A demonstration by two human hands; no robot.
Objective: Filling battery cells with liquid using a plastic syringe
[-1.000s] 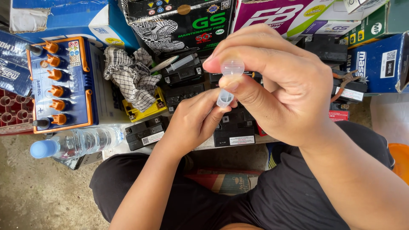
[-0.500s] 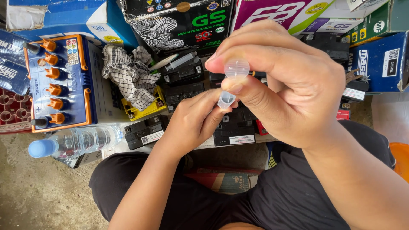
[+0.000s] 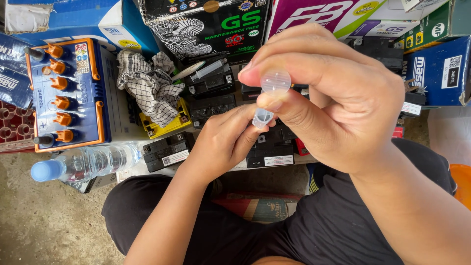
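Observation:
My right hand (image 3: 338, 103) is raised close to the camera and pinches a small round clear plastic cap (image 3: 275, 81) between forefinger and thumb. Just below it, my left hand (image 3: 226, 138) grips a small clear plastic tube (image 3: 262, 117) by its lower part, open end up. Cap and tube are close together, a little apart. Both hands hover above a row of small black batteries (image 3: 270, 147).
A blue battery with orange caps (image 3: 66, 95) sits at the left, a water bottle (image 3: 86, 163) lying below it. A checked cloth (image 3: 151, 86) drapes over a yellow battery (image 3: 167, 126). A syringe (image 3: 208, 71) rests on black batteries. Cardboard boxes (image 3: 206, 24) line the back.
Both hands with the cap and the tube have drifted slightly to the right. The grip on each stays the same.

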